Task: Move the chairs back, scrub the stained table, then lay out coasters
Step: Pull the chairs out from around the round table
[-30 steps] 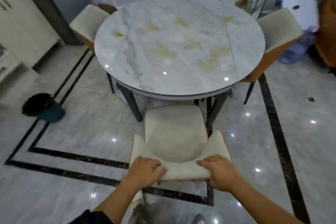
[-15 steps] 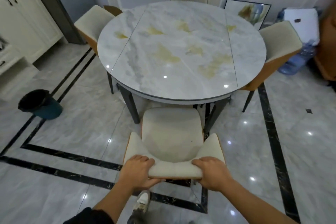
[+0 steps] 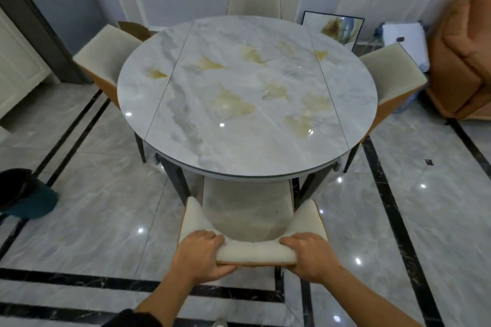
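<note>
A round white marble table (image 3: 239, 148) carries several yellow stains (image 3: 233, 103) across its top. The near chair (image 3: 247, 207), cream seat with an orange back, stands right in front of me, and the table edge hides the front of its seat. My left hand (image 3: 199, 255) grips the left end of its curved backrest. My right hand (image 3: 310, 255) grips the right end. Three more cream chairs stand at the table: one at the left (image 3: 106, 61), one at the far side (image 3: 253, 4), one at the right (image 3: 390, 79). No coasters are in view.
A dark bin (image 3: 24, 194) stands on the glossy tiled floor at the left. A framed picture (image 3: 334, 26) leans on the panelled wall. Next to it is a white bundle (image 3: 403, 40), and an orange sofa (image 3: 462, 56) fills the right edge. A cabinet (image 3: 16, 61) is at the far left.
The view has tilted up and shows more wall. The near chair's seat front, earlier clear of the table edge, now lies beneath it. Both hands keep their grip on the backrest.
</note>
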